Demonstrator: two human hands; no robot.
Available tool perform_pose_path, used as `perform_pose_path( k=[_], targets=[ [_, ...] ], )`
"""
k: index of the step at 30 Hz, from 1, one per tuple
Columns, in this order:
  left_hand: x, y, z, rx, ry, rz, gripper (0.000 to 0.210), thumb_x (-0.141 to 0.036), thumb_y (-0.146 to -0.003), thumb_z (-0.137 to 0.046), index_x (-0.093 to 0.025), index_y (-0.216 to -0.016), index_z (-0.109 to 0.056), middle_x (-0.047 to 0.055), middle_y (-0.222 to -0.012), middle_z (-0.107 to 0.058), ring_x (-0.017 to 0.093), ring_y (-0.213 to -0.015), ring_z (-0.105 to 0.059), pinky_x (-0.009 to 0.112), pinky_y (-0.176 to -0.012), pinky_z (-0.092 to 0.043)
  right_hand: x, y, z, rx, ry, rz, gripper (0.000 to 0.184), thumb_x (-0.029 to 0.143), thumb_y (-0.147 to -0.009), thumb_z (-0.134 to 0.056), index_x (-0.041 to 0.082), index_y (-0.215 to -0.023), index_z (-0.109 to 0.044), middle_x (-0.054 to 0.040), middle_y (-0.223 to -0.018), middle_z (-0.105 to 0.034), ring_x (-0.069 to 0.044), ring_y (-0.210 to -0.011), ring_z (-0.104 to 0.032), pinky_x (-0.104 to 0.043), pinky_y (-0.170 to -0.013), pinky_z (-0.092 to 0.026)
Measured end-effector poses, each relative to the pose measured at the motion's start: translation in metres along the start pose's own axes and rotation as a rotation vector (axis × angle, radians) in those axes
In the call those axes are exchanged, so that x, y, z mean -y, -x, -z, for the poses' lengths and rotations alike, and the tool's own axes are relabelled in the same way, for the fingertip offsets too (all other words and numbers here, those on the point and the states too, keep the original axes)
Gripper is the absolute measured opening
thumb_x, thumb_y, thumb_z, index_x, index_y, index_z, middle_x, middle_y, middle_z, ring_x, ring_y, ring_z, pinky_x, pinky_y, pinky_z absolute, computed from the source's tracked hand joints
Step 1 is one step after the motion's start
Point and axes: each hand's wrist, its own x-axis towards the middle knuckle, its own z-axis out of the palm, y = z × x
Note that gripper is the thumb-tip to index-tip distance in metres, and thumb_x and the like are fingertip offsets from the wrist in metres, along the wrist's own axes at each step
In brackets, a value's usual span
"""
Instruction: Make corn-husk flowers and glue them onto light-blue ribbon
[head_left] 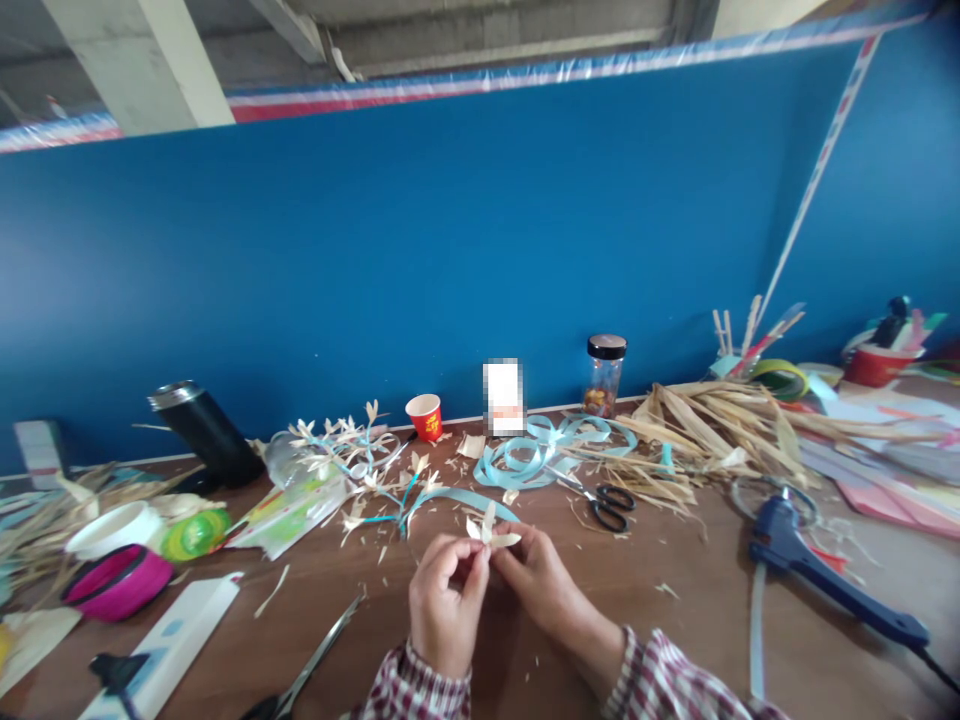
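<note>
A small pale flower (489,532), its petals looking like dried corn husk, sits between my two hands above the table. My left hand (448,597) pinches its base between thumb and forefinger. At the flower's right side, the closed fingers of my right hand (541,578) meet a petal; their tips are partly hidden. Just beyond lies a branch of similar flowers with blue-wrapped stems (405,510). Loops of light blue ribbon (517,458) lie behind, beside black-handled scissors (611,507). A second pair of scissors (319,655) rests left of my left hand.
A blue glue gun (832,575) lies at right, near a heap of dried husks (720,430). Along the blue partition (450,240) stand a red paper cup (426,418) and a lidded jar (604,378). A black flask (206,435) leans at left, behind a white power strip (165,650).
</note>
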Motion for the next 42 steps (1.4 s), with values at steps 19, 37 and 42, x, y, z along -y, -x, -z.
perform_pose_path(
  k=[19,37,42],
  targets=[
    [-0.003,-0.005,0.004,-0.05,0.074,-0.149,0.011,-0.01,-0.076,-0.06,-0.017,-0.083,-0.064,0.004,-0.078,-0.061,0.014,-0.069,-0.059,0.024,-0.06,-0.05,0.006,0.0,0.001,0.079,-0.066,-0.027,0.028,0.041,-0.077,-0.061,0.013,-0.076,-0.059,0.0014,-0.063,-0.054,-0.009,-0.056,-0.043,-0.02,-0.053,-0.034],
    [-0.006,-0.005,0.002,-0.122,0.512,0.491,0.029,-0.042,-0.079,-0.054,-0.014,-0.083,-0.062,0.005,-0.067,-0.062,0.013,-0.053,-0.054,0.021,-0.045,-0.046,0.014,0.002,0.002,0.003,0.046,0.001,0.013,0.028,-0.076,-0.059,0.015,-0.077,-0.058,0.0035,-0.062,-0.052,-0.008,-0.054,-0.041,-0.019,-0.051,-0.034],
    [0.001,-0.007,-0.005,0.032,0.654,0.633,0.035,-0.048,-0.07,-0.063,-0.013,-0.068,-0.06,0.001,-0.058,-0.056,0.008,-0.045,-0.046,0.017,-0.038,-0.04,0.014,0.004,0.003,-0.032,0.237,0.089,0.01,0.014,-0.074,-0.051,0.016,-0.077,-0.06,-0.0007,-0.073,-0.06,-0.014,-0.069,-0.052,-0.023,-0.064,-0.04]
  ],
)
